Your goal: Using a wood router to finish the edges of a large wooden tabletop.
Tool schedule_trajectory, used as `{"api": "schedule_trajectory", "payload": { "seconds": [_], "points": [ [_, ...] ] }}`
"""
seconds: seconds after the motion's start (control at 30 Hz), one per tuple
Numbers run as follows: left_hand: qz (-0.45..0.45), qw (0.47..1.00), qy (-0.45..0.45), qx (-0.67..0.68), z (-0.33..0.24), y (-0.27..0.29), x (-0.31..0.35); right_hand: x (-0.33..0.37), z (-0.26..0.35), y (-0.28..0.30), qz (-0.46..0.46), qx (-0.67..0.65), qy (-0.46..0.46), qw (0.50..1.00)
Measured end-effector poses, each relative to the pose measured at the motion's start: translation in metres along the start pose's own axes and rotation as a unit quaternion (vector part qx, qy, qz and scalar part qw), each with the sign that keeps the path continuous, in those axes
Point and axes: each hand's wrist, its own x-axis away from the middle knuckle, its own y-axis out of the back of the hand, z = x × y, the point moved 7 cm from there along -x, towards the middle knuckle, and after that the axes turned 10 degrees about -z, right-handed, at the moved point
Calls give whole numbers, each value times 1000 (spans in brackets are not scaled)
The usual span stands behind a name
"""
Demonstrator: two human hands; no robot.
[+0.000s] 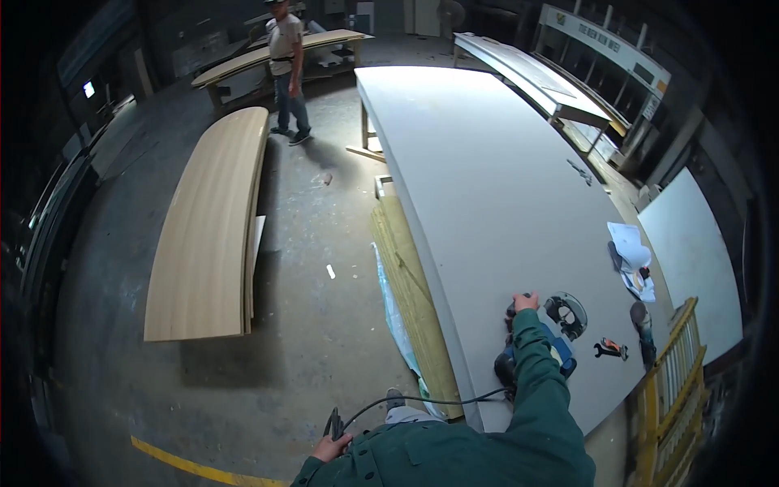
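Green jacket [454,456] spreads across six o'clock in the head view, nearest the camera. Toward half past six, the person's left hand [331,448] grasps a folded black cable [333,424] that leads to a blue-and-black power tool [565,357]. That tool rests at four o'clock on a pale panel [487,178], the right hand [527,301] curled over its dark grip. Near it lies a dark wrench [601,351]. Papers [626,239] lie toward three, a wooden board [203,235] at nine; another person [287,49] stands at eleven.
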Motion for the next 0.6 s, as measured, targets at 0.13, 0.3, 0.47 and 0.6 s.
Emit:
{"api": "schedule_trajectory", "payload": {
  "seconds": [0.13, 0.3, 0.47, 0.6],
  "points": [
    [8, 999, 36, 36, -28, -3, -17, 26, 12, 17, 93, -246, -115, 958],
    [60, 998, 32, 19, -66, 8, -63, 117, 42, 67, 231, -244, -67, 939],
    [85, 996, 22, -19, -115, 28, -121, 182, 98, 97, 281, -225, -46, 932],
    [119, 993, -9, -14, -173, 47, -173, 215, 163, 93, 292, -315, -52, 901]
  ]
}}
